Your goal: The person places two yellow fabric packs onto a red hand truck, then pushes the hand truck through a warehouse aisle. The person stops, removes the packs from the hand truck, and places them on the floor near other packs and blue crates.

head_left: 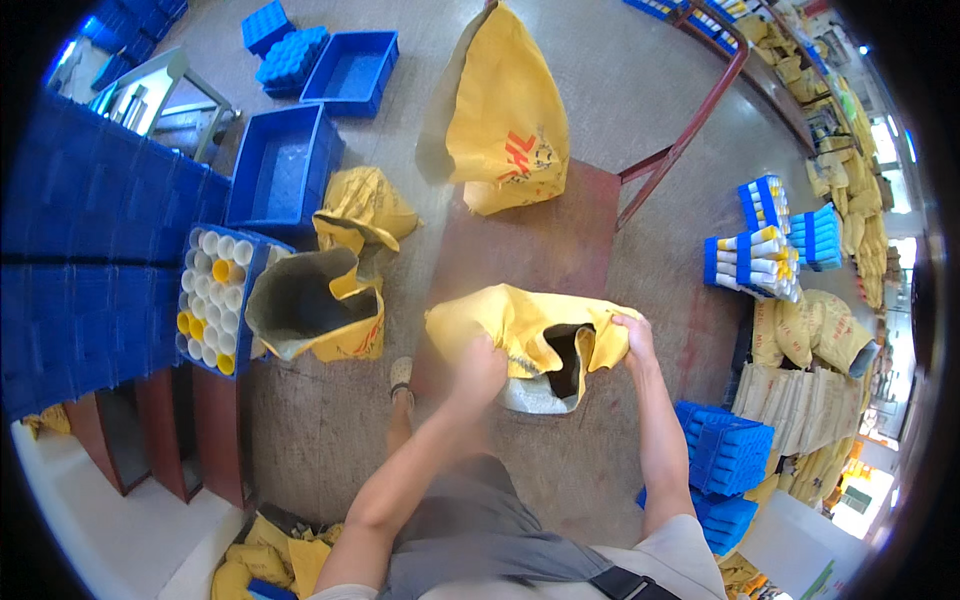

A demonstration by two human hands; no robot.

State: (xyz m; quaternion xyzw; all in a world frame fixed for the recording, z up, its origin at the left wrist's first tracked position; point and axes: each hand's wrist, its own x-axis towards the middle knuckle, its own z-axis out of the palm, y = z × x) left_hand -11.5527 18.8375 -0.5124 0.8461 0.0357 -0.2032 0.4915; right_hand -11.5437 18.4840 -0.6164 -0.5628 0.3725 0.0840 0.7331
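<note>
In front of me a yellow sack (520,318) hangs between my two hands, its mouth gaping toward me with a dark inside and a pale grey-white fold below. My left hand (480,368), somewhat blurred, is closed on the sack's near left edge. At the sack's right end, the fingers of my right hand (634,338) grip the rim. Beyond it, a taller yellow sack (510,110) with red print stands open on a reddish-brown platform trolley (530,245). Left of my hands stands another open yellow sack (335,310), with a crumpled one (365,205) behind it.
Stacked blue crates (100,200) line the left, beside a crate of white and yellow tubes (215,300). Blue bins (280,165) stand farther back. A red trolley handle (690,120) rises at the right, near tube bundles (755,260), blue trays (725,450) and piled sacks (815,330).
</note>
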